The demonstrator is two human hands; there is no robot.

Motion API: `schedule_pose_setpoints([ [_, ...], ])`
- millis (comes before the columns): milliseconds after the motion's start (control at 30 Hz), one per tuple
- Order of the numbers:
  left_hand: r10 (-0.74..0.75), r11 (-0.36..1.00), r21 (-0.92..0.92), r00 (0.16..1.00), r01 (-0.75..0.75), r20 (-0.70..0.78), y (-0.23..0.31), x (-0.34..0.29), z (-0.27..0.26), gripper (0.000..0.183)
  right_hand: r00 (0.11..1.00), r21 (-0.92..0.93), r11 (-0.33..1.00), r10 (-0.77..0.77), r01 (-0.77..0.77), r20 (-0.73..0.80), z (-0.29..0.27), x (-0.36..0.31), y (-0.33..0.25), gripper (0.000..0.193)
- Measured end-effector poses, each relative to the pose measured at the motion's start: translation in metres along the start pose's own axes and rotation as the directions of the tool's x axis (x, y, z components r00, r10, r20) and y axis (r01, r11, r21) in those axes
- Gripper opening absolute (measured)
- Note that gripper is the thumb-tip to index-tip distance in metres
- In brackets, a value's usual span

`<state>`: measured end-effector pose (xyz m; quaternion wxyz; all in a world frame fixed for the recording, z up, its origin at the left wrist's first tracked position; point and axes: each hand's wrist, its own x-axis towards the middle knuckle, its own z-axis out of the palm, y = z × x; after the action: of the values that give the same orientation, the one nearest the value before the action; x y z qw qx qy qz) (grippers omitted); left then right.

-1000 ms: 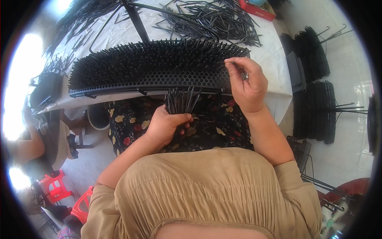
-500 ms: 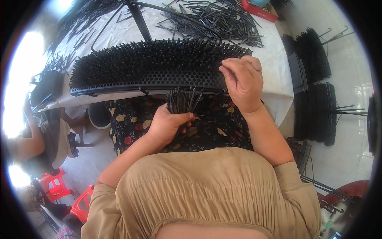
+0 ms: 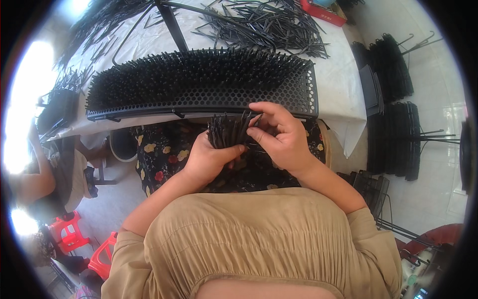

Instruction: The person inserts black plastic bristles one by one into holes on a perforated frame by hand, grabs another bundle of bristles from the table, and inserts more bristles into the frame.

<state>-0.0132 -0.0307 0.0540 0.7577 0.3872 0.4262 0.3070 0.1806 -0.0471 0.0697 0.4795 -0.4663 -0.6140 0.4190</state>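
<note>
My left hand is closed round a bundle of thin black pointed sticks, their tips standing up above the thumb. At the bundle's right edge, my right hand has its thumb and bent fingers round one black stick; the index finger reaches out above it. Just beyond both hands stands a long black rack with a perforated panel. Dense rows of upright black sticks fill most of its holes, while holes along the front and at the right end are bare.
A white-covered table carries the rack, a loose heap of black sticks and a red box. Black stick-filled racks stand at the right. Red stools and another person's arm are at the left.
My right hand has moved from the rack's right end down and left to the bundle, uncovering the bare holes there. My left hand keeps its hold on the bundle.
</note>
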Motion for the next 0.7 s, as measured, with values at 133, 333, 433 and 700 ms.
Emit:
schedule_pose_setpoints([
  [133,-0.045,0.999,0.022,0.999,0.046,-0.028,0.000,0.002,-0.002,0.012,0.922,-0.117,0.983,-0.176,0.144,-0.344,-0.023,0.023,0.005,0.041],
  [333,-0.090,0.996,0.006,0.994,0.091,-0.061,-0.002,0.002,-0.003,0.015,0.756,-0.577,0.740,-0.583,0.345,-0.296,-0.045,0.048,0.015,0.033],
  [433,-0.085,0.996,-0.008,0.995,0.085,-0.052,0.000,0.001,-0.003,0.014,0.785,-0.544,0.778,-0.535,0.313,-0.313,-0.043,0.051,0.013,0.028],
  [700,-0.053,0.998,-0.046,0.997,0.050,-0.054,-0.004,0.000,-0.012,0.012,0.725,-0.774,0.512,-0.681,0.372,-0.102,-0.045,0.053,0.010,0.020],
])
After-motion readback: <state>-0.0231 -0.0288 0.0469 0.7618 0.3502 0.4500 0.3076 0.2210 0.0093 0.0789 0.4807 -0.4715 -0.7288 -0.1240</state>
